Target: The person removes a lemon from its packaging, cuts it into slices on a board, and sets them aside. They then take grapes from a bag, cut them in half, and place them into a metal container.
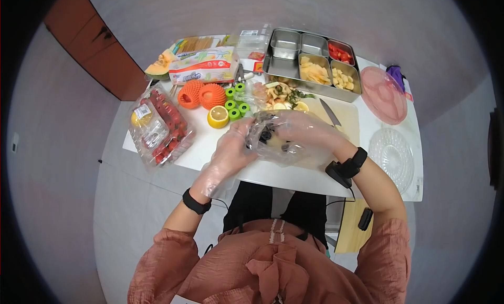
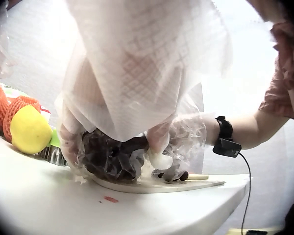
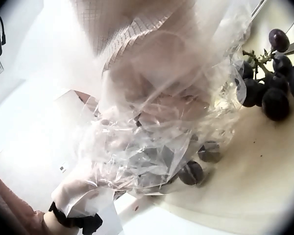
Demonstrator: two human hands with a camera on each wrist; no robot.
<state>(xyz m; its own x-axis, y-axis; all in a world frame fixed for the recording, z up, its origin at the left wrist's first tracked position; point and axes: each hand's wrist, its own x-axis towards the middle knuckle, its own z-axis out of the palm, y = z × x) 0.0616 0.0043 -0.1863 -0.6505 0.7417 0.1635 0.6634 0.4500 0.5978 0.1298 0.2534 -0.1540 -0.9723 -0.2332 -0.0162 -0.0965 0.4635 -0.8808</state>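
Both hands wear clear plastic gloves. My left hand (image 1: 233, 149) grips a crinkled clear plastic bag (image 1: 273, 151) with dark grapes (image 2: 110, 159) bunched inside it. From the other side, my right hand (image 1: 310, 131) holds the same bag, its fingers partly hidden behind the film. Under the bag lies a pale cutting board (image 3: 255, 166). Loose grapes (image 3: 191, 172) show at the bag's edge in the right wrist view. A bunch on its stem (image 3: 275, 103) lies on the board beside the right hand.
A knife (image 1: 329, 113) lies on the board near fruit peelings (image 1: 283, 94). Behind stands a steel tray (image 1: 281, 68) with cut fruit in containers. A halved lemon (image 1: 218, 116), netted fruit (image 1: 190, 95) and a strawberry box (image 1: 163, 130) are left; a glass plate (image 1: 391, 157) is right.
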